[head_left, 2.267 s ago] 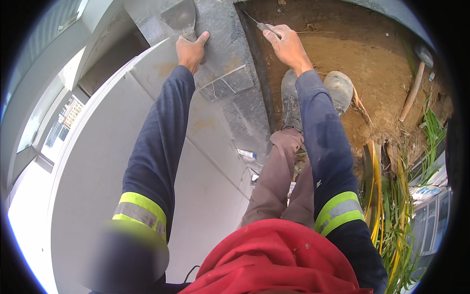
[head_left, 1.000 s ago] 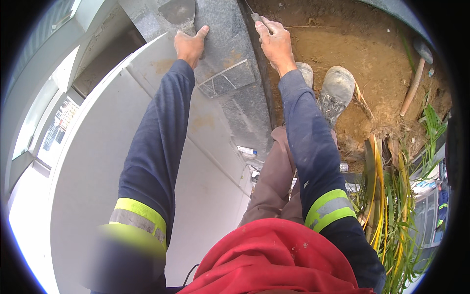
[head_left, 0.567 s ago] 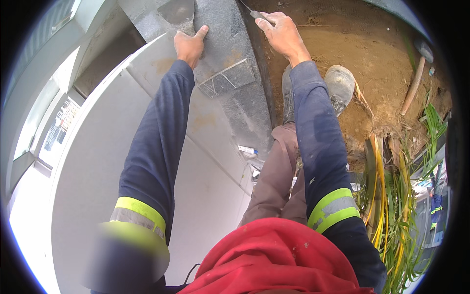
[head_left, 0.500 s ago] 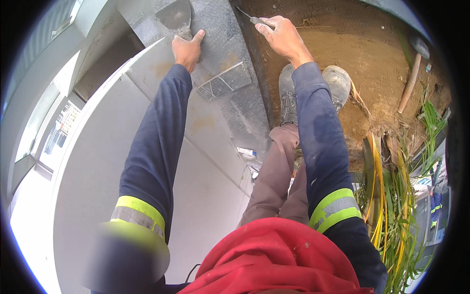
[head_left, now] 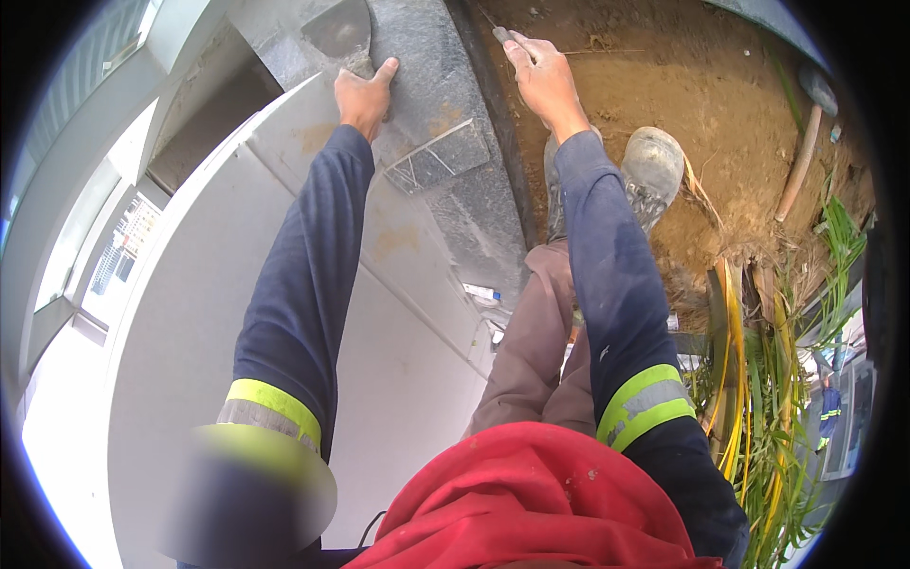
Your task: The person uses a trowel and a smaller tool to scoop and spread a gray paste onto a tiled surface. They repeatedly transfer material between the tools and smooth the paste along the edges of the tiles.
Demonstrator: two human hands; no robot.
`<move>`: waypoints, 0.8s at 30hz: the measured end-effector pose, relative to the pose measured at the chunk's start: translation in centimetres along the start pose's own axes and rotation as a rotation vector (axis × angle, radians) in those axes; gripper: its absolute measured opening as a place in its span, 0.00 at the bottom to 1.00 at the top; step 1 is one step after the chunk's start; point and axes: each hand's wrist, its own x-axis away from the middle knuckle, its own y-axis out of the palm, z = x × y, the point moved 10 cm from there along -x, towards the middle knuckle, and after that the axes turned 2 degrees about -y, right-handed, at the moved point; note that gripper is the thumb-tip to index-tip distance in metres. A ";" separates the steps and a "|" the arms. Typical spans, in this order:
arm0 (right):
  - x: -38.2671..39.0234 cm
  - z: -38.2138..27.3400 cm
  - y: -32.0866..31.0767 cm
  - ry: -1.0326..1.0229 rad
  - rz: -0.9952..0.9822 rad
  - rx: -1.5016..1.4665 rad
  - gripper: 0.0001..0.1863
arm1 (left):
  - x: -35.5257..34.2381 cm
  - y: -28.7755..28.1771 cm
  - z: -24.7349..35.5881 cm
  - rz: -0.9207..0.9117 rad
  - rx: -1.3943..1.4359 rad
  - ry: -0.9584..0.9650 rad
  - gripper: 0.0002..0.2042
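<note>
My left hand (head_left: 364, 99) is closed round the handle of a dusty trowel (head_left: 337, 30), thumb sticking out to the right. The wide grey blade lies over the speckled stone slab (head_left: 417, 57). In my right hand (head_left: 544, 83) is a slim hand tool (head_left: 501, 35) with a grey grip and a thin shaft. Its shaft points up and left, near the slab's dark edge; its tip is hard to make out. Below the left hand, a small rectangular tile piece with pale lines (head_left: 438, 158) rests on the slab.
Brown soil (head_left: 607, 90) lies right of the slab, under my dusty boots (head_left: 654, 171). A wooden-handled hammer (head_left: 801, 161) lies far right, above cut palm leaves (head_left: 758, 408). A pale panelled wall (head_left: 284, 313) fills the left. Another person (head_left: 828, 412) stands in the distance at right.
My right hand with the slim tool has moved slightly down and right. The left hand and trowel have hardly moved.
</note>
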 end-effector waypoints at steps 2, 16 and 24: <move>-1.4 -0.3 0.4 -0.066 -0.039 0.117 0.25 | 0.2 0.5 0.8 -0.011 -0.036 0.002 0.20; 11.8 -4.5 -13.8 0.471 -0.362 -0.642 0.23 | 1.8 -1.3 1.4 0.131 -0.177 0.253 0.35; 15.4 -7.2 -17.8 0.495 -0.212 -1.187 0.23 | 23.2 2.8 7.6 -0.315 0.314 0.132 0.27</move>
